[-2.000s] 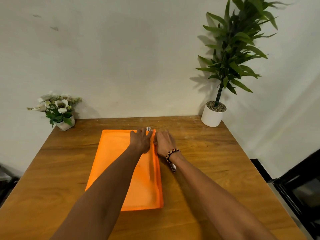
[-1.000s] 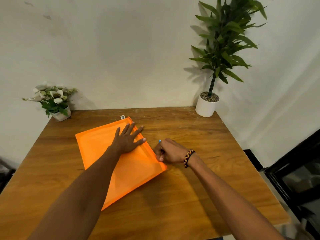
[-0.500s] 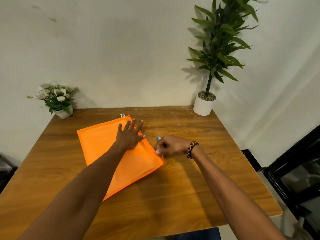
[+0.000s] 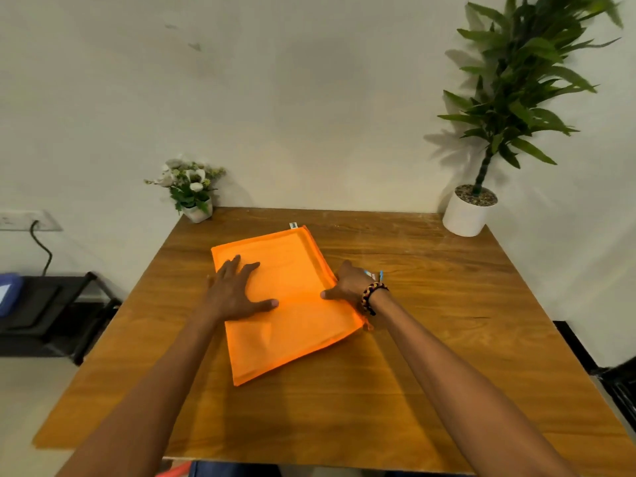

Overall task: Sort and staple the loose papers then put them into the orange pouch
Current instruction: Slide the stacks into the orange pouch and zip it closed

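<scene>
**Pouch flat on table, both hands on it**

Vs. 0.5 s ago: my L hand point(image 4: 234, 294) has slid from the pouch's far-right part to its left side; fingers now spread wide, palm flat on the fabric. My R hand point(image 4: 347, 285) was a curled fist just off the right edge; now it rests on that edge, thumb laid across the orange, other fingers hidden behind the hand, so can't tell how they lie. Blue bit point(image 4: 380, 276) pokes out just behind R hand.

Orange pouch point(image 4: 296, 304) lies skewed, mid-table, small white tag point(image 4: 293, 225) at far corner. Papers not visible.

Edges/room: wooden table point(image 4: 447, 339) bare to the right and near side of pouch. Flower pot point(image 4: 192, 191) at far-left corner, tall plant point(image 4: 471, 211) at far-right corner, both well apart from pouch. Braided bracelet point(image 4: 371, 296) on R wrist.
</scene>
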